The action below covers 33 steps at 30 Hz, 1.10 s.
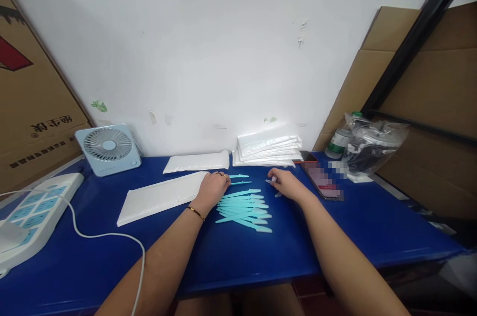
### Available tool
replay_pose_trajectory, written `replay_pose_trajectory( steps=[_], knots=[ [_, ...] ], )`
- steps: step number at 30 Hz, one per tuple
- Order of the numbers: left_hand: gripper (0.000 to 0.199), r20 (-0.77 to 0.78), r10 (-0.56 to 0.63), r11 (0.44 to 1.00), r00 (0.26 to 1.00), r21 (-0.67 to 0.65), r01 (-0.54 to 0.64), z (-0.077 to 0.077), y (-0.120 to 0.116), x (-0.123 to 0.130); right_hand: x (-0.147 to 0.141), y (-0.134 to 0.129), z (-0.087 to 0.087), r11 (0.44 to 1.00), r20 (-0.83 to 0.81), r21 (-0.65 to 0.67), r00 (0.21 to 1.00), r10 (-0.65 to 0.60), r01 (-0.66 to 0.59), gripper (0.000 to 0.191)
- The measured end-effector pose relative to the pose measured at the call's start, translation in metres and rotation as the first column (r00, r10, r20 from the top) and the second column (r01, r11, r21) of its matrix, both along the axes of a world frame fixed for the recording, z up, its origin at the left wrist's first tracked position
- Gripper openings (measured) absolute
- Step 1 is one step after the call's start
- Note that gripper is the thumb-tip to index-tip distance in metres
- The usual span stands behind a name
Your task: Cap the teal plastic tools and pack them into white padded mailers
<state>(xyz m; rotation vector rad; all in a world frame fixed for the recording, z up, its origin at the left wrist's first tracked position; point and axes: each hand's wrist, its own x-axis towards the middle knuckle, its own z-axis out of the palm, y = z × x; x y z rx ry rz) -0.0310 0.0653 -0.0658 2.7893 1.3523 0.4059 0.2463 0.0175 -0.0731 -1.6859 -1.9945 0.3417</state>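
My left hand (213,190), closed, pinches the handle ends of what look like turquoise eyebrow razors (240,176); two stick out to the right from its fingertips. Just below it, several more turquoise eyebrow razors (244,205) lie loosely fanned on the blue table, pale blade ends to the right. My right hand (286,185) is closed around a small translucent cap (274,179), a short way right of the razors. Another small clear piece (278,195) lies under its fingers. A flat white padded pouch (160,200) extends left from beneath my left hand.
Behind, a second white pouch (197,162) lies beside a stack of white pouches (268,149). At right are a phone (322,182), a bottle (339,142) and a clear plastic bag (376,147). A fan (108,149), power strip (40,216) and white cable (108,234) occupy the left.
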Motion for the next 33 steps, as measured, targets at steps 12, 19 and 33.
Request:
replay_pose_trajectory(
  steps=[12, 19, 33],
  knots=[
    [0.024, 0.155, 0.019, 0.995, 0.988, -0.104, -0.003, 0.015, -0.011, -0.002, -0.024, -0.006, 0.011, 0.99, -0.794, -0.105, 0.608, -0.023, -0.099, 0.03],
    [0.024, 0.176, -0.008, 0.997, 0.984, -0.078, 0.022, 0.016, -0.013, 0.0, -0.034, -0.003, 0.004, 0.993, -0.826, -0.075, 0.564, -0.013, -0.086, 0.031],
    [0.022, 0.175, -0.087, 0.986, 0.981, -0.126, 0.11, 0.008, -0.016, 0.009, -0.034, -0.007, 0.014, 0.98, -0.637, -0.116, 0.769, 0.051, -0.161, 0.033]
  ],
)
